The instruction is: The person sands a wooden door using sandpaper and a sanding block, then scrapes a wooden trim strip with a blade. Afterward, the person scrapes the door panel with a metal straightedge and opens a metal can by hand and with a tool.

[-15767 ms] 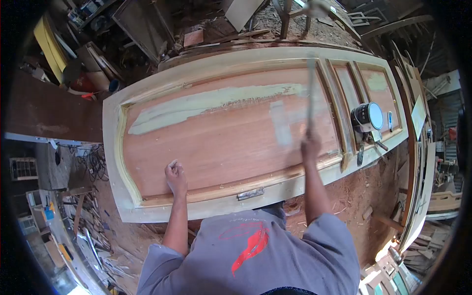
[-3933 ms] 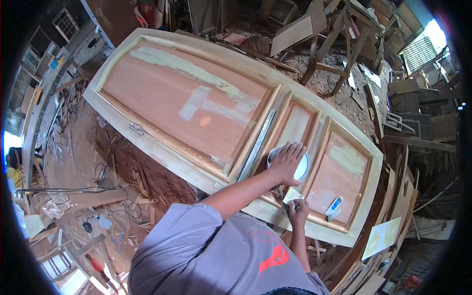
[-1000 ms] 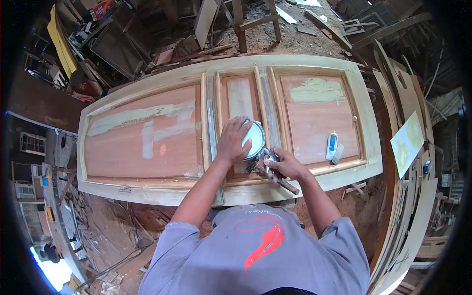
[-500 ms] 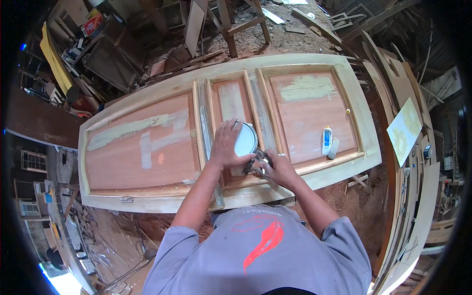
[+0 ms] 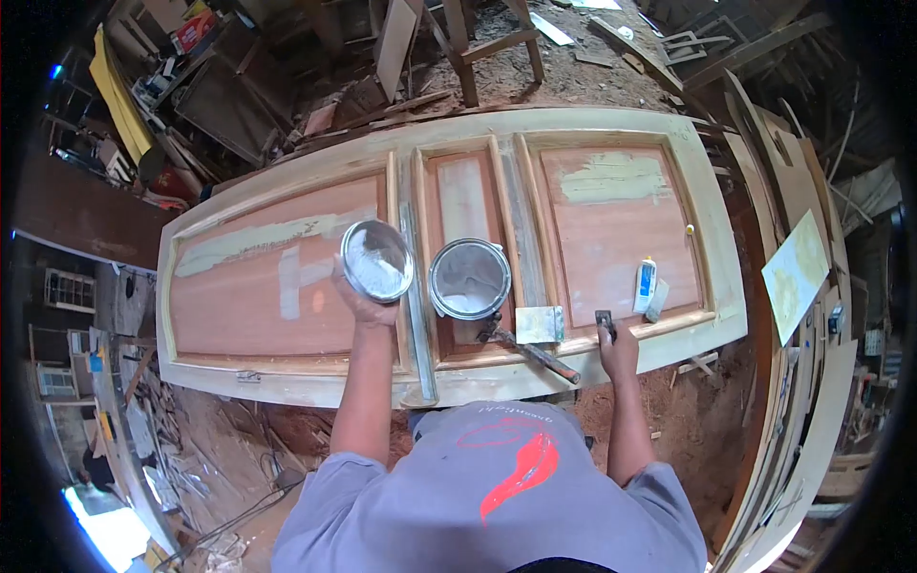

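Note:
My left hand (image 5: 368, 304) grips a round can lid (image 5: 377, 260), its inside turned up and smeared with whitish paste. Beside it, the opened can (image 5: 469, 279) stands on the door's (image 5: 458, 387) narrow middle panel with pale material inside. A hammer (image 5: 544, 361) lies in front of the can, its head near the can's base. Close by rests a square, paste-stained plate (image 5: 541, 325). Over the door's near right edge, my right hand (image 5: 620, 350) is closed on a small dark flat piece (image 5: 604, 320), whose kind is unclear.
A white and blue bottle (image 5: 646, 284) lies on the right panel beside a small greyish block (image 5: 657, 301). Leaning boards and a stained sheet (image 5: 796, 277) stand at the right. Scrap wood and a wooden trestle (image 5: 497, 46) are beyond the door.
The lid has come off the can and moved left in my left hand. My right hand has let go of the hammer and moved right, now holding the small dark piece.

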A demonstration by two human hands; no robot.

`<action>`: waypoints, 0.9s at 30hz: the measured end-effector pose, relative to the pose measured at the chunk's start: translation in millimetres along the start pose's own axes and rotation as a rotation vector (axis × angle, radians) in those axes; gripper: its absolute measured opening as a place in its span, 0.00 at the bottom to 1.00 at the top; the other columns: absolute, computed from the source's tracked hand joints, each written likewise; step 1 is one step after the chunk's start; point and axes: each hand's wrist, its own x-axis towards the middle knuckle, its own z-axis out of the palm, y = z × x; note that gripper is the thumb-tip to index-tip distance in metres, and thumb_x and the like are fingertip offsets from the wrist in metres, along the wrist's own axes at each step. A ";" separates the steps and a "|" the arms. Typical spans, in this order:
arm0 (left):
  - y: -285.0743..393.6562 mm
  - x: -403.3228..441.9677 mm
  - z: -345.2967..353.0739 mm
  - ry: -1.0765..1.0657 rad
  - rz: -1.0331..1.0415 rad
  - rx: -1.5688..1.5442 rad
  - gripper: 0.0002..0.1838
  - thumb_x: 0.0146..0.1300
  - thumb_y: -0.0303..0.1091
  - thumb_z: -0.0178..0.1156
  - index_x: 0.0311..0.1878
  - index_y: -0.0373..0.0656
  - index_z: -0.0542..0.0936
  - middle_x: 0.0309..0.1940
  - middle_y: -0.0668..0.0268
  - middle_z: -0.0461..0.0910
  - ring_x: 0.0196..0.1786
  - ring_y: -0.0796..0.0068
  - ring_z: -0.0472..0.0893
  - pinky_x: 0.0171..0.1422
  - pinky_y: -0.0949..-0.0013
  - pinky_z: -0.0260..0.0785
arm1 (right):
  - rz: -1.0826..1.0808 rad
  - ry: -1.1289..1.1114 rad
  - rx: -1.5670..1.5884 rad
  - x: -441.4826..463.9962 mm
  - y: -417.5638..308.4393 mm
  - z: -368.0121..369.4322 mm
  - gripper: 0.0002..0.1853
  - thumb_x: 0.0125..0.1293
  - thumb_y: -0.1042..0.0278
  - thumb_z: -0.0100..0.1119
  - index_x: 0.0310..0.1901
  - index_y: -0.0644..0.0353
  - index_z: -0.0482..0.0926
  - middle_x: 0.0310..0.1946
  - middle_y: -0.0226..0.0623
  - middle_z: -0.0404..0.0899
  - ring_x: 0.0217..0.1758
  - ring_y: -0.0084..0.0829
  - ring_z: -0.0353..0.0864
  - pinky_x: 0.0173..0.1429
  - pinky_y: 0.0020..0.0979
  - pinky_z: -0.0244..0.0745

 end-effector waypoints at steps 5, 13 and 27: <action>13.5 -46.4 -28.4 0.159 -0.055 -0.040 0.42 0.75 0.73 0.51 0.73 0.46 0.77 0.69 0.60 0.81 0.69 0.53 0.81 0.75 0.44 0.75 | 0.023 0.079 -0.043 4.7 18.7 8.4 0.15 0.71 0.61 0.70 0.50 0.64 0.87 0.41 0.54 0.87 0.47 0.57 0.87 0.55 0.50 0.80; 14.4 -103.3 -61.6 0.230 -0.184 -0.036 0.42 0.76 0.71 0.50 0.74 0.43 0.77 0.68 0.57 0.82 0.68 0.51 0.82 0.75 0.44 0.75 | -0.140 0.183 -0.224 21.1 13.9 7.8 0.18 0.67 0.66 0.72 0.56 0.63 0.85 0.48 0.49 0.82 0.56 0.51 0.80 0.65 0.50 0.74; -132.9 -111.8 59.0 -0.123 -0.921 0.352 0.30 0.89 0.54 0.41 0.78 0.42 0.72 0.68 0.58 0.82 0.68 0.62 0.84 0.73 0.52 0.79 | 0.280 -0.359 0.957 5.6 -14.8 -0.3 0.19 0.82 0.57 0.60 0.63 0.63 0.84 0.48 0.36 0.90 0.46 0.29 0.89 0.52 0.34 0.83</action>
